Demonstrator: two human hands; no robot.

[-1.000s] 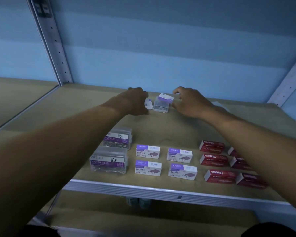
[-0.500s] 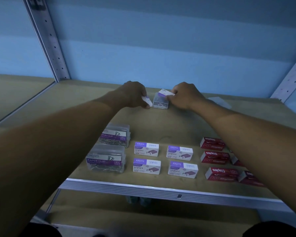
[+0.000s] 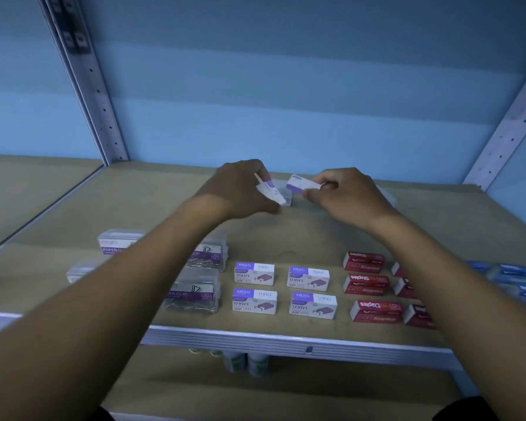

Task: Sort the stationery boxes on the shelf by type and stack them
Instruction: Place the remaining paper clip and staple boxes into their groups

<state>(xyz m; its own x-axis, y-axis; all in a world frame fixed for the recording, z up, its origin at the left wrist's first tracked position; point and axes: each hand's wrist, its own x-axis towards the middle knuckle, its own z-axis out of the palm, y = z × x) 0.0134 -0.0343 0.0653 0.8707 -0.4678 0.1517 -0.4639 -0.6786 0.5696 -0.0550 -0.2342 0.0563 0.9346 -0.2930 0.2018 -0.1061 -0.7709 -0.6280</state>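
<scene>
Hands at the shelf (image 3: 286, 238) back: your left hand (image 3: 240, 189) pinches 1 purple-white box (image 3: 271, 192), your right hand (image 3: 343, 192) another (image 3: 302, 183), above a clear box (image 3: 286, 196); 4 staple boxes (image 3: 254, 273) lie nearer.

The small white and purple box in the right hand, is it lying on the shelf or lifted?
Lifted. The right hand pinches the small box tilted, above the shelf.
</scene>
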